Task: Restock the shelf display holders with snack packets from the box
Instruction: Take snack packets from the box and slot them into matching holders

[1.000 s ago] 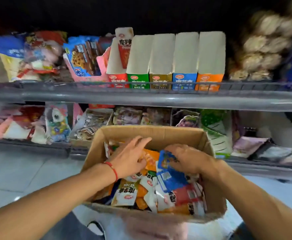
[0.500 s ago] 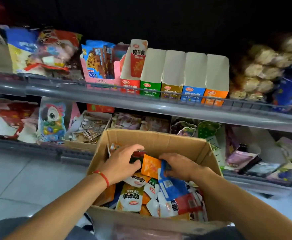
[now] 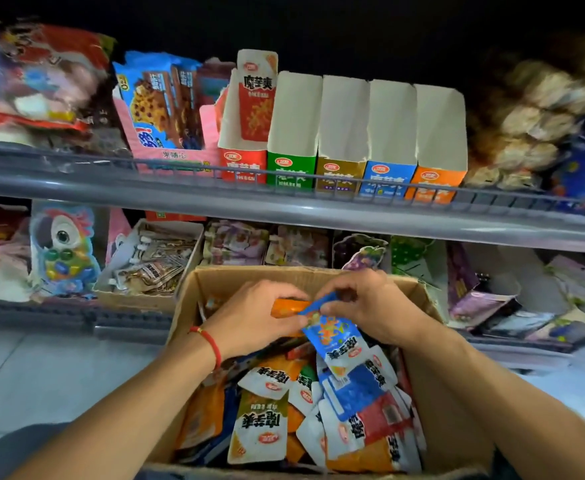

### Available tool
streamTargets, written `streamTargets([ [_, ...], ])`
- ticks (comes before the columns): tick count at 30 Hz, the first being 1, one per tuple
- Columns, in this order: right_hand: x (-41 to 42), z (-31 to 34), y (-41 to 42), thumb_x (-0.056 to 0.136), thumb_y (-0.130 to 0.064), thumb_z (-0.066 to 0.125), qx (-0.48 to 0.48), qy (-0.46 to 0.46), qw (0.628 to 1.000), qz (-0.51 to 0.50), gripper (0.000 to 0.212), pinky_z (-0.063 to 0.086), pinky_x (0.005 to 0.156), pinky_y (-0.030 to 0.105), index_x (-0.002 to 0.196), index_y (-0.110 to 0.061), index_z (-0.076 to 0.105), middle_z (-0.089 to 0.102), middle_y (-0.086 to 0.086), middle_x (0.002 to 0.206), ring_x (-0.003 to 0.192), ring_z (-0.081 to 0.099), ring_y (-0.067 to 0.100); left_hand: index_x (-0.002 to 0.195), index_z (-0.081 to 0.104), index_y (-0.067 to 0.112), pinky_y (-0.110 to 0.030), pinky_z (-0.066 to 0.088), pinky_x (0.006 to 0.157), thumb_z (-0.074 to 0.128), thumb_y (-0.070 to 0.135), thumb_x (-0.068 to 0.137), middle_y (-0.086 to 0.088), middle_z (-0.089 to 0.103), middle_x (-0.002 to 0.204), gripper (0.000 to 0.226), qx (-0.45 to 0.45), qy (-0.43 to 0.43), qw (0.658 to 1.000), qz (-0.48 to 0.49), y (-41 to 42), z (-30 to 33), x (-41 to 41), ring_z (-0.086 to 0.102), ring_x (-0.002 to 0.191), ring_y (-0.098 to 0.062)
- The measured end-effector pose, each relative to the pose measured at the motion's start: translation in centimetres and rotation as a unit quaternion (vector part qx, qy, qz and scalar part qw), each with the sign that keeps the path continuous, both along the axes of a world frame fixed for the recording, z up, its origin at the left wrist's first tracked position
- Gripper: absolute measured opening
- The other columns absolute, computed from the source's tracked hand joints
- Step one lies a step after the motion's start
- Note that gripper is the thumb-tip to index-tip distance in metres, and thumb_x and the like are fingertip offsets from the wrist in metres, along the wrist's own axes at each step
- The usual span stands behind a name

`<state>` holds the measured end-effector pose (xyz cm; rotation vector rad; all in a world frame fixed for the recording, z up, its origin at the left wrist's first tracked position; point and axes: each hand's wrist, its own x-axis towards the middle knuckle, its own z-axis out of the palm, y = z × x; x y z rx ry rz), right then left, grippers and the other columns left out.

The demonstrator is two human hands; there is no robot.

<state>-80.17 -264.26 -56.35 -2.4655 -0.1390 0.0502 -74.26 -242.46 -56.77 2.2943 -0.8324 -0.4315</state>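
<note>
A cardboard box (image 3: 446, 420) sits low in front of me, full of mixed snack packets (image 3: 266, 424) in orange, blue, red and green. My right hand (image 3: 370, 306) pinches a blue packet (image 3: 336, 336) by its top edge, lifted above the pile. My left hand (image 3: 256, 318) curls around an orange packet (image 3: 285, 307) beside it. On the upper shelf stand several display holders: red (image 3: 240, 166) with one red packet (image 3: 257, 98) upright in it, then green (image 3: 291, 173), gold (image 3: 339, 176), blue (image 3: 388, 181) and orange (image 3: 434, 185), whose insides show only white card.
A grey shelf rail (image 3: 284, 206) runs across just below the holders. A pink cookie tray (image 3: 166, 109) stands left of the red holder. Bagged goods (image 3: 533, 116) fill the upper right. The lower shelf holds a parrot candy pack (image 3: 64, 251) and an open carton of sachets (image 3: 152, 261).
Both hands rose out of the pile and came together. The right now lifts a blue packet clear, the left holds an orange one. The view tilted up toward the shelf.
</note>
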Motion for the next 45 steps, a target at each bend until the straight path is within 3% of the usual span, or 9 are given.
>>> streamTargets([
  [7, 0.2, 2.3, -2.1, 0.09, -0.023, 0.078, 0.164, -0.107, 0.96, -0.202, 0.008, 0.055, 0.068, 0.028, 0.086, -0.017, 0.077, 0.077, -0.005, 0.08, 0.075, 0.071, 0.01, 0.093, 0.077, 0.028, -0.032, 0.061, 0.074, 0.079, 0.014, 0.086, 0.005, 0.079, 0.089, 0.016, -0.186, 0.112, 0.95, 0.226, 1.5, 1.6, -1.4, 0.074, 0.082, -0.012],
  [15, -2.0, 3.8, -1.8, 0.093, -0.019, 0.073, 0.405, 0.06, 0.893, -0.189, 0.024, 0.052, 0.067, 0.033, 0.091, 0.004, 0.067, 0.078, 0.015, 0.09, 0.079, 0.071, 0.024, 0.107, 0.068, 0.018, -0.047, 0.062, 0.082, 0.076, 0.007, 0.087, -0.004, 0.079, 0.096, 0.024, -0.242, 0.202, 0.903, 0.29, 1.1, 2.8, -3.5, 0.077, 0.087, -0.022],
  [19, -1.7, 3.5, 1.0, 0.091, -0.017, 0.074, 0.415, 0.149, 0.881, -0.17, 0.012, 0.055, 0.074, 0.034, 0.089, -0.005, 0.074, 0.079, 0.013, 0.093, 0.078, 0.071, 0.022, 0.116, 0.064, 0.007, -0.041, 0.061, 0.076, 0.074, 0.009, 0.089, -0.012, 0.078, 0.102, 0.029, -0.321, 0.291, 0.861, 0.265, -0.1, 3.5, -5.0, 0.075, 0.086, -0.024],
  [25, -1.2, 3.6, 3.1, 0.087, -0.031, 0.081, 0.354, 0.143, 0.909, -0.166, 0.036, 0.056, 0.059, 0.023, 0.101, 0.001, 0.074, 0.079, 0.009, 0.09, 0.072, 0.074, 0.014, 0.109, 0.066, 0.005, -0.041, 0.062, 0.067, 0.081, 0.003, 0.082, -0.008, 0.08, 0.093, 0.031, -0.297, 0.246, 0.875, 0.292, -0.6, 3.5, -4.5, 0.077, 0.081, -0.027],
  [29, -1.3, 3.9, 2.1, 0.082, -0.045, 0.082, 0.267, 0.189, 0.938, -0.115, 0.048, 0.059, 0.07, 0.03, 0.109, -0.01, 0.065, 0.077, 0.003, 0.094, 0.076, 0.072, 0.012, 0.108, 0.066, 0.0, -0.037, 0.06, 0.061, 0.075, -0.004, 0.083, -0.019, 0.077, 0.099, 0.027, -0.407, 0.274, 0.793, 0.361, 0.4, 3.3, -2.5, 0.073, 0.075, -0.028],
  [33, -1.8, 2.5, 1.0, 0.092, -0.014, 0.074, 0.359, 0.209, 0.907, -0.07, 0.032, 0.055, 0.1, 0.051, 0.123, -0.01, 0.068, 0.078, 0.011, 0.109, 0.105, 0.073, 0.029, 0.1, 0.067, 0.007, -0.039, 0.061, 0.063, 0.072, -0.005, 0.083, -0.02, 0.076, 0.104, 0.021, -0.48, 0.326, 0.723, 0.375, 1.2, 3.5, -1.2, 0.073, 0.077, -0.029],
  [39, -2.1, 3.2, -0.8, 0.09, -0.023, 0.07, 0.552, 0.137, 0.807, -0.161, 0.034, 0.05, 0.046, 0.017, 0.117, -0.003, 0.07, 0.076, 0.018, 0.109, 0.075, 0.07, 0.015, 0.117, 0.069, 0.009, -0.029, 0.06, 0.057, 0.073, 0.003, 0.083, -0.015, 0.077, 0.109, 0.035, -0.49, 0.374, 0.724, 0.309, 0.8, 4.7, -0.8, 0.075, 0.081, -0.022],
  [43, -2.7, 4.0, -1.6, 0.095, -0.022, 0.065, 0.602, 0.093, 0.769, -0.196, 0.019, 0.047, 0.041, 0.015, 0.097, -0.004, 0.071, 0.076, 0.016, 0.098, 0.063, 0.069, 0.011, 0.121, 0.068, 0.007, -0.029, 0.061, 0.062, 0.072, 0.005, 0.073, -0.017, 0.074, 0.115, 0.048, -0.496, 0.434, 0.712, 0.242, -0.5, 5.3, -1.1, 0.073, 0.088, -0.024],
  [45, -2.8, 5.2, -2.1, 0.096, -0.019, 0.064, 0.589, 0.046, 0.78, -0.207, 0.016, 0.052, 0.044, 0.016, 0.091, -0.004, 0.069, 0.076, 0.016, 0.094, 0.064, 0.069, 0.014, 0.12, 0.068, 0.006, -0.031, 0.06, 0.062, 0.072, 0.003, 0.073, -0.018, 0.074, 0.114, 0.048, -0.474, 0.407, 0.749, 0.22, -1.2, 5.7, -0.7, 0.072, 0.09, -0.026],
])
